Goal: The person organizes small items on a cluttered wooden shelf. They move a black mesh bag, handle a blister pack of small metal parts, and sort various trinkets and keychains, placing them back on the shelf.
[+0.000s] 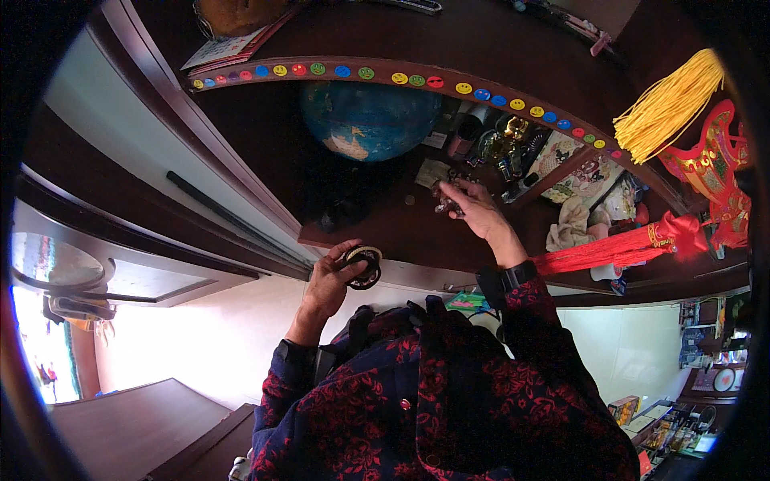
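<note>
My left hand point(325, 279) grips several stacked round bands that look like bangles point(374, 278), dark with one pale rim, in front of the shelf's edge. My right hand point(481, 216) is above the dark wooden shelf point(385, 222), its fingers closed on a clump of dark reddish beads point(443, 206). Just behind those fingers is a small flat greyish-green packet point(430, 172). A coin-like disc point(409, 200) lies to the left of the beads. Farther back, a blue globe point(370, 123) stands partly under the upper shelf.
Smiley stickers line the upper shelf's edge point(445, 90). Small bottles and shiny trinkets point(505, 144) crowd behind my right hand, beside a wooden divider point(556, 177). A crumpled pale cloth point(570, 222), a red tassel point(601, 249) and a yellow tassel point(671, 108) are at right.
</note>
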Demonstrator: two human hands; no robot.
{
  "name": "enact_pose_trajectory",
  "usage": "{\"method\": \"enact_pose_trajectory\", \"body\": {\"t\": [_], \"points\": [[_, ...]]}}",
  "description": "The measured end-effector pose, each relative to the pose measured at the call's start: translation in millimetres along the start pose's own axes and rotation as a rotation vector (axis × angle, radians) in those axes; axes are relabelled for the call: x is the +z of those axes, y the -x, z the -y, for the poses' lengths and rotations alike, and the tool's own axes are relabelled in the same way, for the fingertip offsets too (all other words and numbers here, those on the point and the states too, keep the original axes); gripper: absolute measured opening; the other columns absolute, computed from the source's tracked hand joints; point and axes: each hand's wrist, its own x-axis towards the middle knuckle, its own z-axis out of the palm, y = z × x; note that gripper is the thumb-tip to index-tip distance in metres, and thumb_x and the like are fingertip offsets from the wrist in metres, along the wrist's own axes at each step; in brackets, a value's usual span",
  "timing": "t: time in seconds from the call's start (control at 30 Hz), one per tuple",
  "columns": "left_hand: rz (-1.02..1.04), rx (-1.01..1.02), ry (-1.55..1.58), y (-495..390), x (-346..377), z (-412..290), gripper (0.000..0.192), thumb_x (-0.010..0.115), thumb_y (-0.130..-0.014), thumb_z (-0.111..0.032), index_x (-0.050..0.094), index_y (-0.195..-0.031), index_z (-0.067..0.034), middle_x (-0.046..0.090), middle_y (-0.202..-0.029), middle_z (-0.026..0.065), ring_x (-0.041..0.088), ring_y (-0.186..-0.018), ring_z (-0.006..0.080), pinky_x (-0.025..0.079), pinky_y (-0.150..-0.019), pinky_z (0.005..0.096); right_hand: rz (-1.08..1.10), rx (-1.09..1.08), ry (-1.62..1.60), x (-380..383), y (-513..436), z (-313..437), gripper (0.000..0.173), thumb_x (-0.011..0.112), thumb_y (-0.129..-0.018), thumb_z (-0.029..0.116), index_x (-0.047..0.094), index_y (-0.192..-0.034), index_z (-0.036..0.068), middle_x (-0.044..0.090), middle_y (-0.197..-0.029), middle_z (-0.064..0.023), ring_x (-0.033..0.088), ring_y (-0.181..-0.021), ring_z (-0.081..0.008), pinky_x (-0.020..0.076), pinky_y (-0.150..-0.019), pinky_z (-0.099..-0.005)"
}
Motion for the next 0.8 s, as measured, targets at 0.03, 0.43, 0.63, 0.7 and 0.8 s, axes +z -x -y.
{"method": "enact_pose_trajectory", "body": {"t": [0.03, 0.43, 0.63, 0.7, 0.8], "points": [[-0.004, -0.01, 0.03, 0.4, 0.1, -0.2, 0.043, 0.061, -0.08, 0.0, 0.047, -0.12, 0.001, 0.06, -0.105, 0.0111, 0.057, -0.095, 0.0163, 0.045, -0.086, 0.0267, -0.025, 0.031, -0.085, -2.8, 3.4, -0.2, 0.027, 0.065, -0.081, 0.031, 0.061, -0.091, 0.007, 0.063, -0.081, -0.0025, 0.059, -0.07, -0.0123, 0.0476, -0.061, -0.0272], [-0.002, -0.029, -0.015, 3.4, -0.1, -0.8, 0.045, 0.061, -0.078, 0.001, 0.046, -0.121, 0.001, 0.06, -0.104, 0.0103, 0.056, -0.095, 0.016, 0.045, -0.086, 0.0275, 0.146, 0.091, -0.258, -0.3, 36.7, -28.6, 0.02, 0.059, -0.085, 0.016, 0.055, -0.101, 0.004, 0.058, -0.085, -0.0077, 0.063, -0.079, -0.0231, 0.0554, -0.07, -0.036], [0.022, 0.007, -0.167, 3.1, 1.8, -3.2, 0.044, 0.061, -0.078, -0.002, 0.046, -0.12, 0.001, 0.059, -0.104, 0.0086, 0.055, -0.097, 0.0153, 0.044, -0.086, 0.0272, 0.257, 0.045, -0.123, 25.3, 58.8, 5.5, 0.03, 0.06, -0.086, 0.017, 0.051, -0.111, 0.005, 0.058, -0.092, -0.0083, 0.063, -0.079, -0.0222, 0.0552, -0.068, -0.0342], [0.009, -0.004, -0.139, 2.8, 3.5, -3.4, 0.044, 0.062, -0.078, -0.001, 0.046, -0.12, 0.001, 0.06, -0.105, 0.0089, 0.055, -0.096, 0.0149, 0.044, -0.085, 0.0272, 0.318, 0.015, 0.089, 40.0, 74.2, 30.1, 0.032, 0.064, -0.083, 0.018, 0.052, -0.109, 0.004, 0.06, -0.092, -0.008, 0.063, -0.077, -0.0169, 0.0536, -0.066, -0.0283], [0.022, -0.027, -0.105, -0.4, 4.5, -2.8, 0.044, 0.062, -0.078, -0.001, 0.047, -0.119, 0.001, 0.06, -0.104, 0.0095, 0.056, -0.096, 0.0155, 0.045, -0.085, 0.0275, 0.43, -0.474, 0.567, 62.2, 105.0, 76.7, 0.034, 0.064, -0.082, 0.023, 0.053, -0.108, 0.004, 0.061, -0.093, -0.006, 0.059, -0.083, -0.0132, 0.048, -0.075, -0.028]]}}
